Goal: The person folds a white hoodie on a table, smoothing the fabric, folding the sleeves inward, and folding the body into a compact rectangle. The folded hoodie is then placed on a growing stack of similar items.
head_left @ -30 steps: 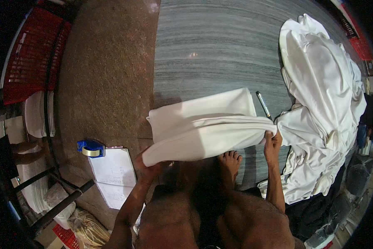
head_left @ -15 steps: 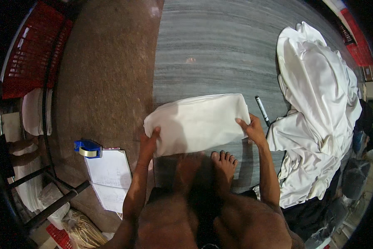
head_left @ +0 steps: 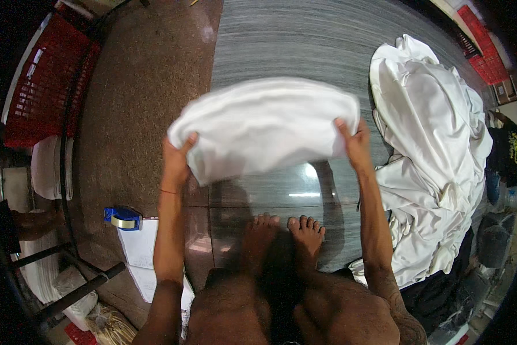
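Note:
Between my hands hangs a folded white cloth [head_left: 270, 126], held up off the grey sheet and smeared by motion. Its far edge bows outward in an arc. My left hand [head_left: 179, 152] grips the left end, thumb on top and fingers hidden beneath. At the right end my right hand [head_left: 355, 141] pinches the cloth in the same way. A large crumpled heap of glossy white fabric [head_left: 437, 132] lies to the right of my right hand.
Streaky grey sheeting [head_left: 293, 34] covers part of the brown floor [head_left: 137, 103]. On the left are a blue tape dispenser [head_left: 123, 218], an open notebook [head_left: 137, 247], a black metal frame [head_left: 77, 293] and a red plastic crate [head_left: 48, 80]. My bare feet [head_left: 306, 233] stand near the cloth.
Both hands have lifted the folded cloth and moved it away from my feet. The hands are now farther apart. My right arm now hides the place where the black marker lay.

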The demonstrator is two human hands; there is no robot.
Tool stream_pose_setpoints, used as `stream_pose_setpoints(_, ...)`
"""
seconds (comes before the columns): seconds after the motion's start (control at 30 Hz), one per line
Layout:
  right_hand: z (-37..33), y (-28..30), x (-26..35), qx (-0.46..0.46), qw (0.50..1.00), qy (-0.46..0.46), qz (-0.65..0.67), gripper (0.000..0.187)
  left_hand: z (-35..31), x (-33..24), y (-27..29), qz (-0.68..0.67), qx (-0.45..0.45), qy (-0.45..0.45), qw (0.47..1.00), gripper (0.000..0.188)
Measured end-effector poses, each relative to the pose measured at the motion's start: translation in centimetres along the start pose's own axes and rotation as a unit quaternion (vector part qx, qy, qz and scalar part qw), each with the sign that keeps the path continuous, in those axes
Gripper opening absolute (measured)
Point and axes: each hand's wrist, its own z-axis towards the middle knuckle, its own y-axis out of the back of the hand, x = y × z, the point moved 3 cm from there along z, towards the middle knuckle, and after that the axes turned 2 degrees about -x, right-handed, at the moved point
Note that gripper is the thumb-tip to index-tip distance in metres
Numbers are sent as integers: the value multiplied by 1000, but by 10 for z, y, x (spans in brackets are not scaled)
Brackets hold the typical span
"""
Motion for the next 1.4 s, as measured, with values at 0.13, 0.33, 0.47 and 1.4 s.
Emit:
stream_pose_setpoints(0.13,3,16,116,-44,981,187,18,38,3,-116,11,23,-29,-190,981,46)
stream_pose_setpoints(0.33,-37,65,155,-114,969,217,-38,35,-43,-132,79,53,-115,-239,963,61)
stream_pose_setpoints(0.47,-89,96,138,-132,967,215,-35,35,-92,-137,68,85,-65,-292,950,46)
stream_pose_setpoints(1.4,23,4,-90,-134,966,-8,-221,30,59,73,-18,445,-69,8,893,43)
